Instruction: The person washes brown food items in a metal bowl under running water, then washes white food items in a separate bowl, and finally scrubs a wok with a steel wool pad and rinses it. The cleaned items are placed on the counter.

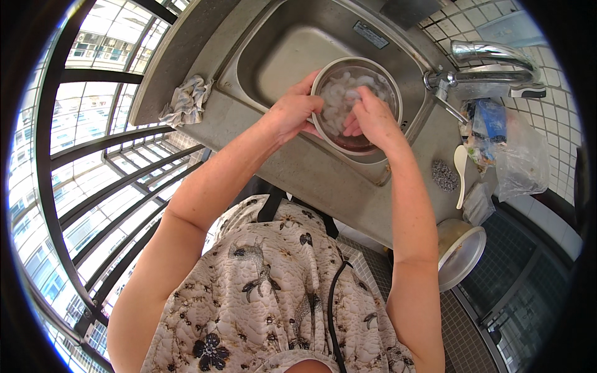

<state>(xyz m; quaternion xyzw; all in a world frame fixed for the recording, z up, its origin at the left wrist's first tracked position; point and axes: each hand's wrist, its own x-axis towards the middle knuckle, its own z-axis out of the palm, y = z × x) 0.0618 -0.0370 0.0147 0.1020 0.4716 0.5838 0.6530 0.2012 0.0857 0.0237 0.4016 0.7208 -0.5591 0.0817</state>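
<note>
A round metal bowl (398, 91) holds water and several pale, translucent pieces of food (336, 93), perhaps peeled shrimp. It sits over the near right part of a stainless steel sink (291, 56). My left hand (298, 107) grips the bowl's left rim, thumb over the edge and fingers outside. My right hand (371, 116) reaches into the bowl from the right, with its fingertips in the water among the pieces. A pale piece shows by the thumb and forefinger, and whether they pinch it is unclear.
A chrome faucet (494, 70) stands right of the sink. Beside it are plastic bags (522, 151), a white spoon (461, 172) and a steel-wool scrubber (445, 176). A crumpled cloth (189, 100) lies on the left counter, near black window bars (102, 137). A metal pot (459, 256) stands lower right.
</note>
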